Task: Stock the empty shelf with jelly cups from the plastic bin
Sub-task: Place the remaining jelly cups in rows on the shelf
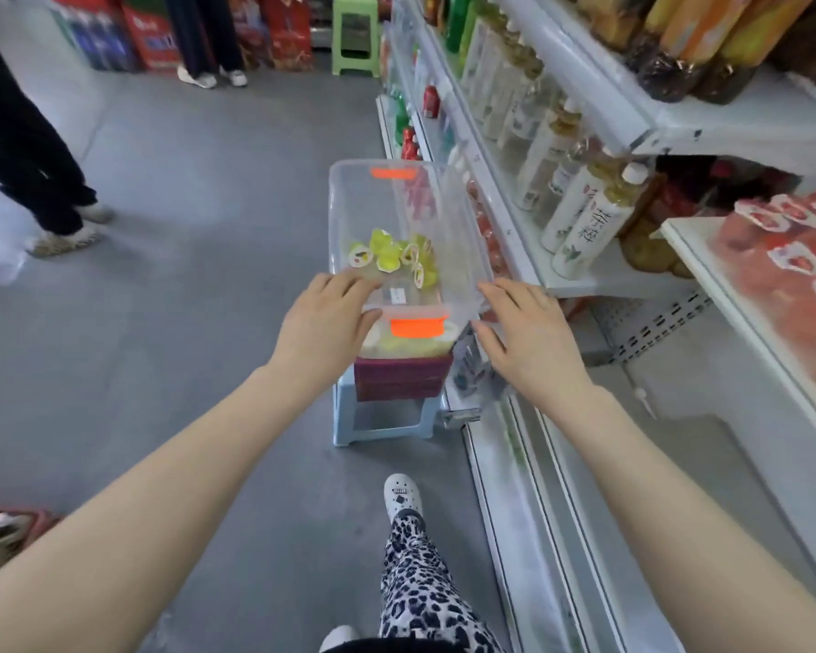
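A clear plastic bin (349, 214) with orange latches sits on a maroon box (399, 377), which rests on a pale blue stool (382, 428) beside the shelving. Several yellow jelly cups (399, 254) lie in the bin's near half. My left hand (323, 322) grips the bin's near-left rim corner, fingers over the edge and thumb under it. At the near-right corner, my right hand (528, 337) grips the rim the same way. A bare white lower shelf (707, 445) lies to the right, below a shelf of red jelly cups (783, 275).
White shelving (599, 110) with tall drink bottles (585, 223) runs along the right. Two people's legs (29, 148) stand on the grey floor at left and back. A green stool (354, 30) and stacked cartons are at the far end. My own leg (415, 572) is below.
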Motion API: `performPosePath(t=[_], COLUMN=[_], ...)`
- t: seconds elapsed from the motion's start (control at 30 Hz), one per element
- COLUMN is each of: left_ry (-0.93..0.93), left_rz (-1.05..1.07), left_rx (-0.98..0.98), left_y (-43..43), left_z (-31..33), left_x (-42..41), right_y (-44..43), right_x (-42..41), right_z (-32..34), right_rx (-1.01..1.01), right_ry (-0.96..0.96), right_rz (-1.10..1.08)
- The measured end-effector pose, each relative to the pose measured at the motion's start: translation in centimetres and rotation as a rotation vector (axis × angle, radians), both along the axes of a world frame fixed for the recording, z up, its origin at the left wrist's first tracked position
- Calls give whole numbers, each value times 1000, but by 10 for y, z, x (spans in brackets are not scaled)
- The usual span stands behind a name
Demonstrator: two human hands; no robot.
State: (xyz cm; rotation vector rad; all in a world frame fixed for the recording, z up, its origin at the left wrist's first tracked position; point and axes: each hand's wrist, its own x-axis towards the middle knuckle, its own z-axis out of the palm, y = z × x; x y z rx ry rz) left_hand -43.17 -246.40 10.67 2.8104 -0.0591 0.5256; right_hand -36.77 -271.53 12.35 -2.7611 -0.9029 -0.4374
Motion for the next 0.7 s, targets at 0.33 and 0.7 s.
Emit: performPosePath(t=[0.33,0.7], left_ry=[243,494], left_rz=[85,168], left_rx=[-109,-153], left_y=[15,31], left_z=[-60,-102], left_x=[145,232], right_y=[87,149], right_x=[199,304], right_z=[-87,-198], right_rx=[-206,-414], right_ry=[533,892], right_rz=[36,-155])
